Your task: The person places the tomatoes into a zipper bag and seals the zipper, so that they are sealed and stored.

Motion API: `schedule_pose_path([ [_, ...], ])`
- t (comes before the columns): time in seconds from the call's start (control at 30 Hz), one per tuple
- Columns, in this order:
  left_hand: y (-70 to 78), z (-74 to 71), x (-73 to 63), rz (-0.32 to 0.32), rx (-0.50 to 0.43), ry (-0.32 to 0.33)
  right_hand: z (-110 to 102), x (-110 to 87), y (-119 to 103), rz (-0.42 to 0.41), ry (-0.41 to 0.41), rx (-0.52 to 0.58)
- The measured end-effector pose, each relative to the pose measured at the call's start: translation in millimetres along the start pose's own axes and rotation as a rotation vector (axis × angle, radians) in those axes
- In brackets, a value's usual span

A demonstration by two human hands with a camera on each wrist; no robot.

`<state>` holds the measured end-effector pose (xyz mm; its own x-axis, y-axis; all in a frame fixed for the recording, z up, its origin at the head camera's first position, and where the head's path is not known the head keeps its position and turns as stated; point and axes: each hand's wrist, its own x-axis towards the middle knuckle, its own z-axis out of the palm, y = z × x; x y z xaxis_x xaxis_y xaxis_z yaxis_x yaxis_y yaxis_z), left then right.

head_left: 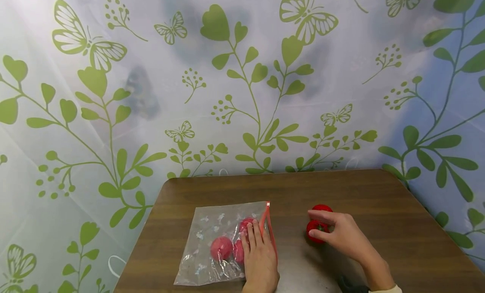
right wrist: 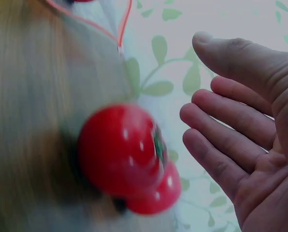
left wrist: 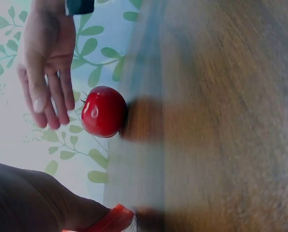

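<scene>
A clear zip bag [head_left: 193, 259] with a red-orange zip edge [head_left: 269, 225] lies on the table, its mouth toward the right. Through the plastic show three round red things [head_left: 221, 248], tomato-like. My left hand [head_left: 259, 259] rests with straight fingers on the bag near its mouth. To the right, two red tomatoes sit together, a front one [head_left: 316, 233] with a green stem top and a rear one [head_left: 322, 207]. Over them hovers my right hand [head_left: 348, 238], fingers apart and relaxed; the right wrist view shows a gap between its fingers [right wrist: 221, 116] and the tomatoes [right wrist: 117, 152].
The brown wooden table [head_left: 341, 187] has rounded far corners and ends against a pale curtain [head_left: 242, 74] printed with green leaves and butterflies. A dark object [head_left: 350, 284] shows under the right wrist at the near edge.
</scene>
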<state>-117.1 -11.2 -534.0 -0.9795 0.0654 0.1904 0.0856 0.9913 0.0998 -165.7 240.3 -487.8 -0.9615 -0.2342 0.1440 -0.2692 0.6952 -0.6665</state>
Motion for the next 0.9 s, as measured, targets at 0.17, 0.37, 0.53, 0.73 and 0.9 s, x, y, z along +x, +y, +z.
schedule_pose_path([
  [0.17, -0.8, -0.4, -0.3, 0.003, -0.015, 0.011, -11.7, -13.9, 12.0, 0.054, 0.001, 0.031],
  [0.37, -0.5, -1.1, -0.1, 0.002, -0.01, -0.011, -23.6, -23.7, 24.6, 0.1, -0.005, -0.03],
  [0.53, -0.6, -1.5, -0.4, 0.007, -0.008, -0.001, -31.2, -30.6, 33.5, 0.116, -0.02, -0.073],
  [0.73, -1.2, -1.2, -0.2, 0.011, -0.01, 0.009, -34.4, -38.0, 42.5, 0.111, 0.005, -0.105],
  [0.9, -1.3, -0.3, -0.5, 0.015, -0.01, 0.016, -34.1, -42.5, 47.3, 0.124, 0.014, -0.117],
])
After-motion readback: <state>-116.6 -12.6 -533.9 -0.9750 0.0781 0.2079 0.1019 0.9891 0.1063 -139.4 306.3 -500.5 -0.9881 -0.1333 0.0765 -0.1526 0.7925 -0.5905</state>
